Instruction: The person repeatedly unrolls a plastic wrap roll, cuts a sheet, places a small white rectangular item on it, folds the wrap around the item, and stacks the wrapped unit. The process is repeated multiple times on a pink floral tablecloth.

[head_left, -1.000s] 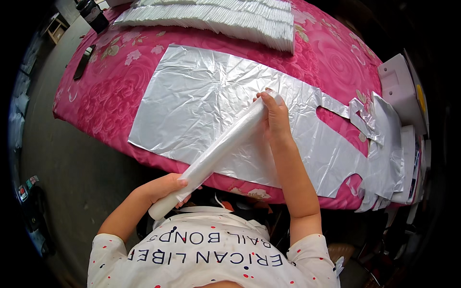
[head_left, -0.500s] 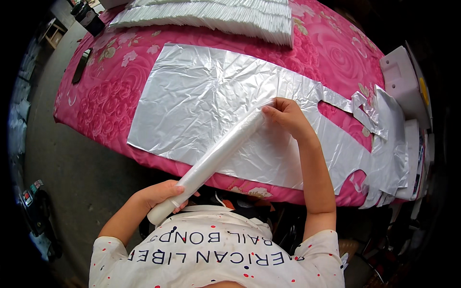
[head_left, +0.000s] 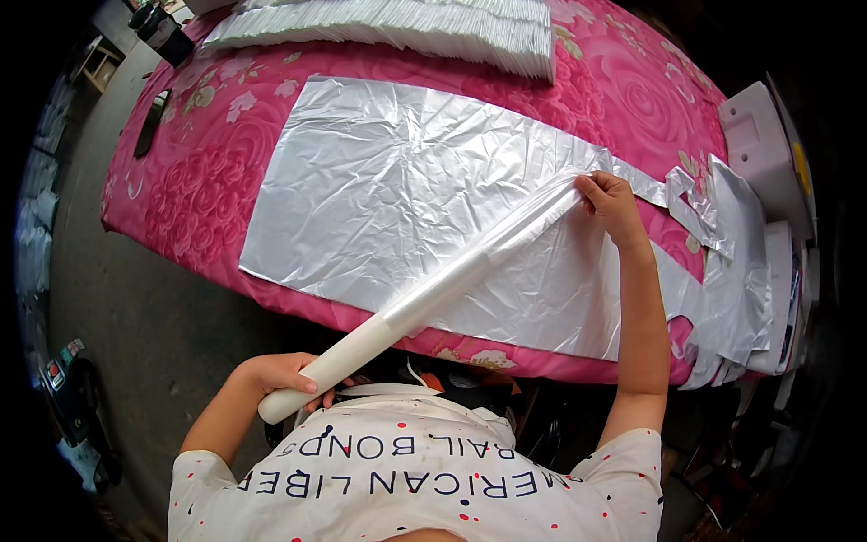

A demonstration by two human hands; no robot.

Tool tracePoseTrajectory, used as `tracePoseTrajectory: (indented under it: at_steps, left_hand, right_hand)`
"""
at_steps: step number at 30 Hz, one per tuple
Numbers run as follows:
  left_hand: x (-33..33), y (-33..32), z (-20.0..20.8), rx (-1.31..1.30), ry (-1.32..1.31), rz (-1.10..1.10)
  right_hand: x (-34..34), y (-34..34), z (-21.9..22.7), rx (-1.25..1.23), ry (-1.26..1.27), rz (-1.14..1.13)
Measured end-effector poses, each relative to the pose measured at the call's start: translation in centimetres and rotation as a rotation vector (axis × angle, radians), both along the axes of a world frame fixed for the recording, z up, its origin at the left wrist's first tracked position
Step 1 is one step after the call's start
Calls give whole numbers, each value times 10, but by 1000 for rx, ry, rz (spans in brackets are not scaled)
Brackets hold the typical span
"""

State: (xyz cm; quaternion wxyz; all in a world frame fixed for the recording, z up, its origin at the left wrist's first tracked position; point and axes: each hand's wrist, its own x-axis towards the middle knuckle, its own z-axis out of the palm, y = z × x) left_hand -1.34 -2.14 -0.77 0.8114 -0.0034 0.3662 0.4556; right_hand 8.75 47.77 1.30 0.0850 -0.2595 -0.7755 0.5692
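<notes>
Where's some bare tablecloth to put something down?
Left: pink floral tablecloth between the dark phone and the silver plastic bag. Upper right: between the white stack and the white box. Crowded: under the white roll, and rightward around crumpled plastic.

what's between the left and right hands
In the head view: the white tube from the left hand, then film over it up to the right hand, silver sheet below.

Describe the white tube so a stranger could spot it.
On the pink flowered tablecloth lies crinkled silvery sheeting. Slanting across its front edge is the tube, its lower end in the left hand. Unlike the sheeting, it is round and straight.
</notes>
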Motion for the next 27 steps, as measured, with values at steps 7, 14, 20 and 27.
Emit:
tracePoseTrajectory:
  at_steps: [7,14,20,27]
  left_hand:
    - [-18,-59,-23,8,121,-242]
    - [-48,18,42,114,537,-533]
    - [-63,149,89,411,1428,-689]
    - [-38,198,42,1237,1992,-137]
  right_hand:
    - [53,91,-10,273,-16,-271]
    - [42,83,-11,185,42,-189]
    - [-5,35,-4,39,6,-42]
    - [-34,19,3,65,-94,75]
